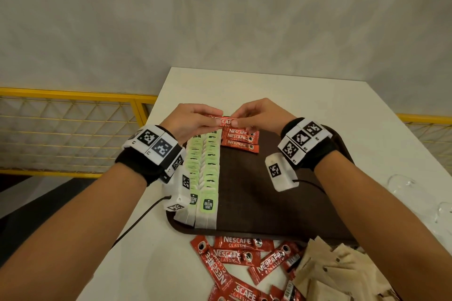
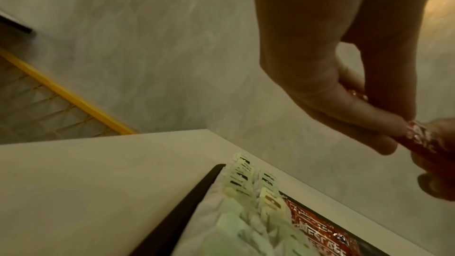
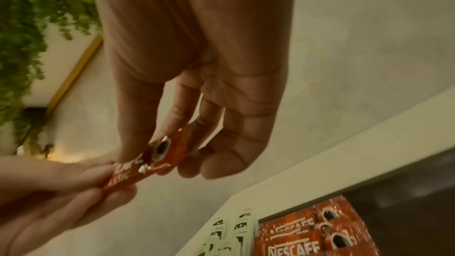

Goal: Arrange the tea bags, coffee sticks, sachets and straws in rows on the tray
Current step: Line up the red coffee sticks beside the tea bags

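Head view, coffee stick [image 1: 223, 121] pinched between both hands, above tray [image 1: 269, 203]

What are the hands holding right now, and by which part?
One red coffee stick, held above the tray: left hand pinches its left end, right hand its right end.

The coffee stick [image 1: 223, 121] pinched between the fingertips is red with white lettering. Just below the fingers, more red sticks [image 1: 239, 140] lie on a dark brown tray [image 1: 256, 190], beside pale green and white tea bags [image 1: 208, 168]. Black-and-white checkered markers [image 1: 156, 143] band both wrists. Nearer the elbows lie beige sachets [image 1: 342, 269].
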